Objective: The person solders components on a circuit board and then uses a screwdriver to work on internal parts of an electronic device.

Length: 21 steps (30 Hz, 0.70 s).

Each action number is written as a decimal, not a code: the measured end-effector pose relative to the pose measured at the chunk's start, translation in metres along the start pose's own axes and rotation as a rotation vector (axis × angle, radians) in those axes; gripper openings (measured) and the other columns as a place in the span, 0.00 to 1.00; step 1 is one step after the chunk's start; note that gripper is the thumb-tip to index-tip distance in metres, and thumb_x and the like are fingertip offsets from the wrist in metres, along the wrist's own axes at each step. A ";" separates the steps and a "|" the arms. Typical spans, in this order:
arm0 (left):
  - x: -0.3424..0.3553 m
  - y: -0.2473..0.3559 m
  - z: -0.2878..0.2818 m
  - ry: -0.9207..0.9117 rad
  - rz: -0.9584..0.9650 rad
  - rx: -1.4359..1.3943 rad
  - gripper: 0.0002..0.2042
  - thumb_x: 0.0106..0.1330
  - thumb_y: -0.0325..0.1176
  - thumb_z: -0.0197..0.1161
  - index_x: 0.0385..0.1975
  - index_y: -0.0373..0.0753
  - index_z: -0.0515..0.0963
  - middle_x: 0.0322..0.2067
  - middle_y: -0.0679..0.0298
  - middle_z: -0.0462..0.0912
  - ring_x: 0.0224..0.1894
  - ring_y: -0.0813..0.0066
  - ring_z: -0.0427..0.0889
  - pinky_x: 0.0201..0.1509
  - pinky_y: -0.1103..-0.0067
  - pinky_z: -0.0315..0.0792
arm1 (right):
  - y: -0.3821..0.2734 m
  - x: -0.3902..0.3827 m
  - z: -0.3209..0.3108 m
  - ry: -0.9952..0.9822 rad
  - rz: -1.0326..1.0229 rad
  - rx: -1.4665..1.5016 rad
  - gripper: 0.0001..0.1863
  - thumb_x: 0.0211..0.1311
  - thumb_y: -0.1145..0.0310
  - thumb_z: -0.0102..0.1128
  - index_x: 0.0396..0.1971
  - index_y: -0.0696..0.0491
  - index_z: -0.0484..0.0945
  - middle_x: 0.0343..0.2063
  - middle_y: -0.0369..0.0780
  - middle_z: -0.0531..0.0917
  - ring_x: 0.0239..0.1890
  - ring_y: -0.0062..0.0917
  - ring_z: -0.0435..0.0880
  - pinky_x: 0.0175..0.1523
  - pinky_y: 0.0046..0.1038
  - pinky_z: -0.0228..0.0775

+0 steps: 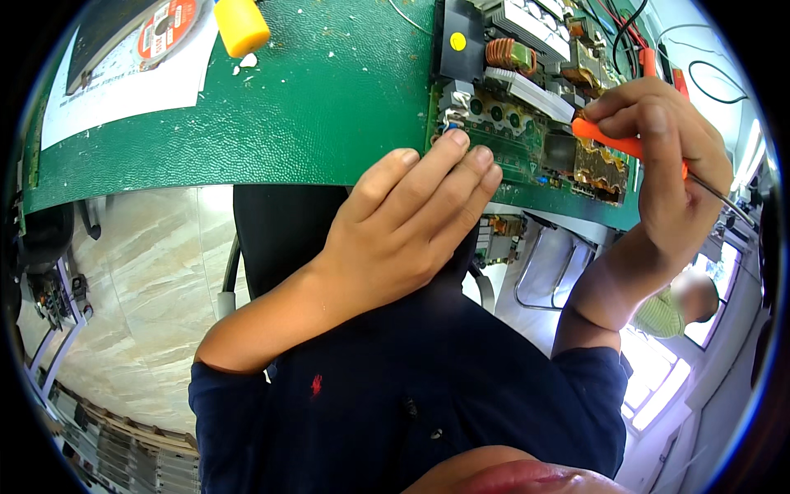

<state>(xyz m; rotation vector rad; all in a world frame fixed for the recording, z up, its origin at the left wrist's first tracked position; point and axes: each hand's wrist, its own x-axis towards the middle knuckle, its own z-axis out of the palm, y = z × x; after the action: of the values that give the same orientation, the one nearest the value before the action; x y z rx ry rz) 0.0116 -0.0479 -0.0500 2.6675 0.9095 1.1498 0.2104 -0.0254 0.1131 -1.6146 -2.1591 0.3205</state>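
Observation:
A green circuit board (514,156) lies at the right of the green work mat, crowded with heatsinks, coils and capacitors. My left hand (415,210) rests on its near left edge, fingers stretched out, with fingertips beside a small blue part and a grey connector (455,100). My right hand (671,140) is closed round an orange-handled screwdriver (607,137). The handle's end points left, close to a white heatsink (535,95); whether it touches the board I cannot tell. Its thin metal shaft (724,198) sticks out behind the hand, toward the right.
A yellow-capped bottle (241,29) lies at the back, next to small white crumbs. At the far left are a paper sheet (177,92) and a red-labelled spool (167,31). Cables (629,37) and another orange handle (648,62) are behind my right hand. A person (671,309) is in the background.

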 end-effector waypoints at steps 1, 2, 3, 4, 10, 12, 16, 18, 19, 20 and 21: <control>0.000 0.000 0.001 0.014 0.005 0.012 0.23 0.56 0.30 0.54 0.54 0.46 0.81 0.56 0.70 0.78 0.62 0.69 0.73 0.63 0.71 0.59 | 0.007 -0.004 -0.003 -0.007 -0.035 0.078 0.20 0.72 0.69 0.42 0.25 0.66 0.77 0.30 0.49 0.82 0.33 0.33 0.83 0.42 0.29 0.74; 0.001 0.001 0.001 0.016 0.003 0.005 0.23 0.56 0.29 0.55 0.54 0.46 0.81 0.56 0.71 0.78 0.61 0.69 0.73 0.62 0.72 0.59 | 0.013 -0.009 -0.006 -0.018 -0.062 0.155 0.23 0.74 0.64 0.38 0.26 0.66 0.77 0.31 0.49 0.82 0.35 0.35 0.82 0.44 0.32 0.74; 0.001 0.002 0.001 0.018 0.003 0.003 0.23 0.55 0.29 0.55 0.54 0.46 0.81 0.56 0.71 0.78 0.61 0.70 0.73 0.62 0.72 0.60 | 0.019 -0.014 -0.009 -0.016 -0.093 0.252 0.25 0.75 0.61 0.36 0.28 0.65 0.77 0.32 0.49 0.82 0.35 0.37 0.81 0.45 0.34 0.74; 0.001 0.002 0.001 0.019 0.004 0.000 0.23 0.55 0.29 0.55 0.53 0.46 0.81 0.56 0.71 0.78 0.61 0.70 0.73 0.61 0.72 0.60 | 0.025 -0.019 -0.013 -0.014 -0.123 0.349 0.28 0.76 0.59 0.33 0.29 0.65 0.77 0.32 0.50 0.81 0.36 0.38 0.81 0.46 0.36 0.74; 0.001 -0.001 0.005 0.050 0.017 -0.012 0.21 0.57 0.32 0.59 0.53 0.46 0.82 0.55 0.72 0.79 0.60 0.70 0.74 0.59 0.73 0.61 | 0.018 -0.050 -0.038 0.233 -0.200 0.498 0.32 0.72 0.43 0.39 0.32 0.59 0.77 0.27 0.45 0.79 0.31 0.33 0.81 0.42 0.39 0.74; 0.001 0.000 0.005 0.038 0.016 -0.012 0.21 0.57 0.34 0.61 0.53 0.47 0.82 0.56 0.72 0.79 0.60 0.70 0.73 0.59 0.73 0.60 | 0.008 -0.047 -0.028 0.516 -0.195 0.448 0.28 0.69 0.46 0.50 0.30 0.61 0.76 0.20 0.45 0.78 0.26 0.30 0.81 0.38 0.37 0.77; 0.000 -0.002 0.004 0.041 0.019 -0.012 0.23 0.53 0.35 0.64 0.53 0.47 0.82 0.56 0.71 0.78 0.61 0.68 0.72 0.59 0.73 0.59 | 0.011 -0.055 -0.033 0.489 -0.156 0.121 0.19 0.71 0.59 0.50 0.33 0.62 0.76 0.24 0.45 0.79 0.24 0.26 0.79 0.32 0.31 0.73; 0.001 -0.002 0.002 0.027 0.022 -0.022 0.25 0.51 0.34 0.65 0.54 0.47 0.81 0.56 0.71 0.78 0.61 0.67 0.72 0.59 0.73 0.59 | 0.011 -0.068 -0.042 0.252 -0.019 -0.156 0.19 0.72 0.59 0.46 0.38 0.61 0.78 0.31 0.44 0.81 0.30 0.26 0.78 0.39 0.30 0.71; 0.002 -0.001 0.002 0.020 0.022 -0.033 0.25 0.50 0.34 0.65 0.54 0.47 0.81 0.56 0.71 0.78 0.61 0.67 0.72 0.60 0.73 0.59 | 0.003 -0.058 -0.029 0.192 0.031 -0.258 0.14 0.70 0.65 0.50 0.39 0.61 0.79 0.32 0.43 0.82 0.31 0.25 0.78 0.40 0.28 0.70; 0.004 0.000 0.002 0.014 0.022 -0.045 0.26 0.50 0.34 0.66 0.54 0.47 0.81 0.57 0.71 0.78 0.62 0.66 0.72 0.60 0.72 0.59 | -0.007 -0.048 -0.017 0.121 0.090 -0.369 0.10 0.68 0.71 0.54 0.40 0.61 0.80 0.33 0.42 0.82 0.33 0.23 0.78 0.40 0.25 0.70; 0.003 -0.001 0.001 0.011 0.016 -0.056 0.27 0.49 0.34 0.66 0.54 0.47 0.81 0.57 0.71 0.78 0.62 0.66 0.72 0.60 0.72 0.59 | -0.015 -0.038 -0.009 0.058 0.146 -0.465 0.07 0.65 0.77 0.58 0.40 0.61 0.81 0.34 0.41 0.83 0.34 0.22 0.78 0.41 0.23 0.69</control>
<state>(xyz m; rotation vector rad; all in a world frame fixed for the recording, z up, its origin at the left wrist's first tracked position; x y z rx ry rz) 0.0137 -0.0454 -0.0486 2.6313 0.8465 1.1766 0.2110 -0.0665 0.1204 -2.0038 -2.1835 -0.2036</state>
